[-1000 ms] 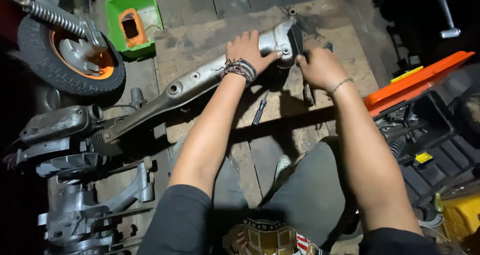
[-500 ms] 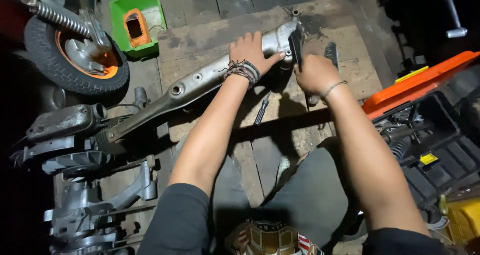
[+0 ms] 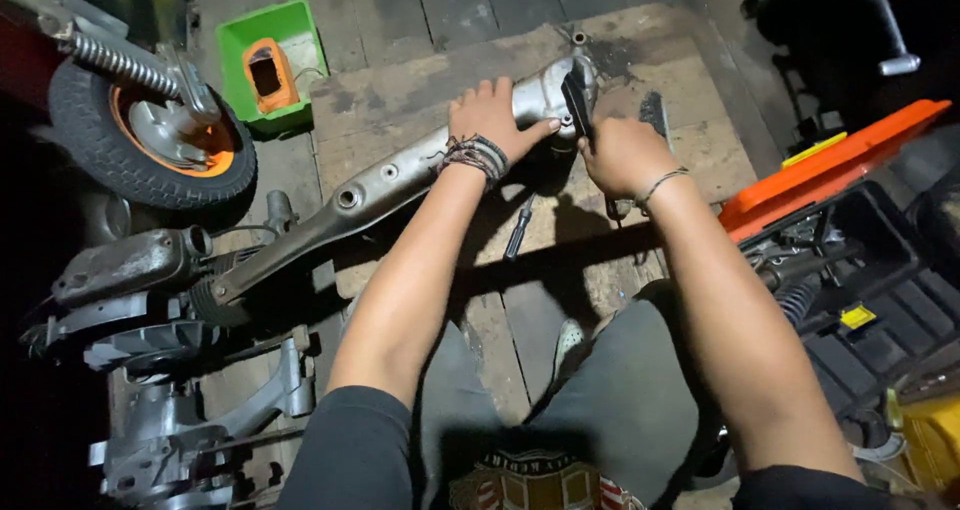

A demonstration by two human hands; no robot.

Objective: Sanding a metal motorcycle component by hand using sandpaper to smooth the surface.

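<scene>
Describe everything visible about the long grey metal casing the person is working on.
The long grey cast-metal casing lies diagonally on a worn wooden board, its narrow dark end low at the left beside engine parts, its broad end up at the right. It looks dull, scuffed aluminium, with round holes and bosses along it. The left hand rests flat on the broad end; the right hand holds a dark tool against that end.
</scene>
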